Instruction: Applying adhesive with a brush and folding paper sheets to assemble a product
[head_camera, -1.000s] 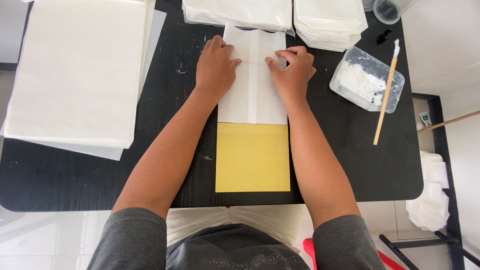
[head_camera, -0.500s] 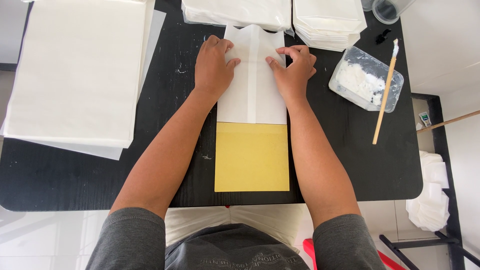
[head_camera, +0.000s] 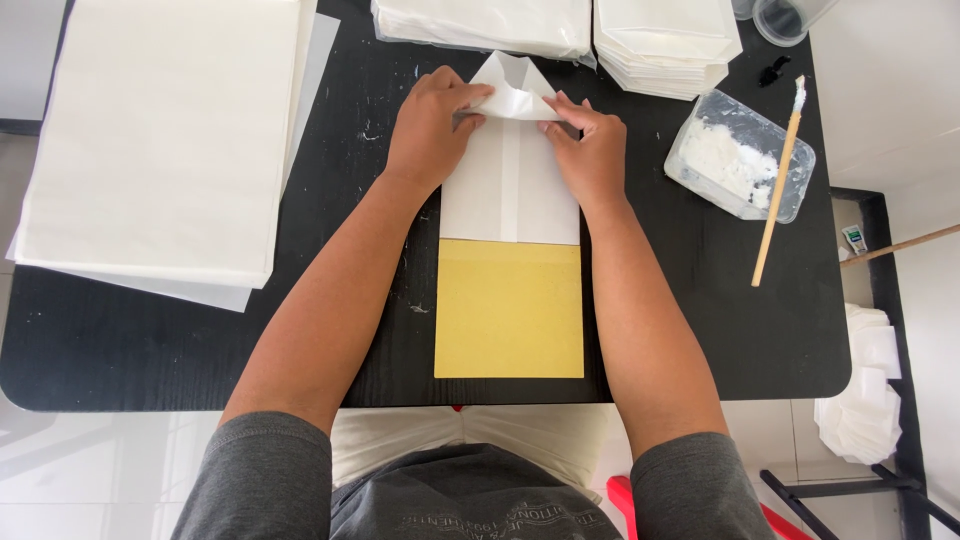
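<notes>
White paper (head_camera: 508, 185) top end pinched betw. my left hand (head_camera: 432, 128) & right hand (head_camera: 590, 150), near table's far edge. Earlier it lay flat; now top's lifted into a peak.

Both hands have folded the white paper's top edge (head_camera: 513, 88) into a peak.

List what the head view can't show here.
- Fold crease on the white paper: hidden under the left hand and right hand.
- Far stacks: cut by the top edge.
- Clear cup: cut by the top edge, contents unclear.
- Tub contents: white, too small to identify.
- Paper pile beside the table: partly behind its edge.
</notes>
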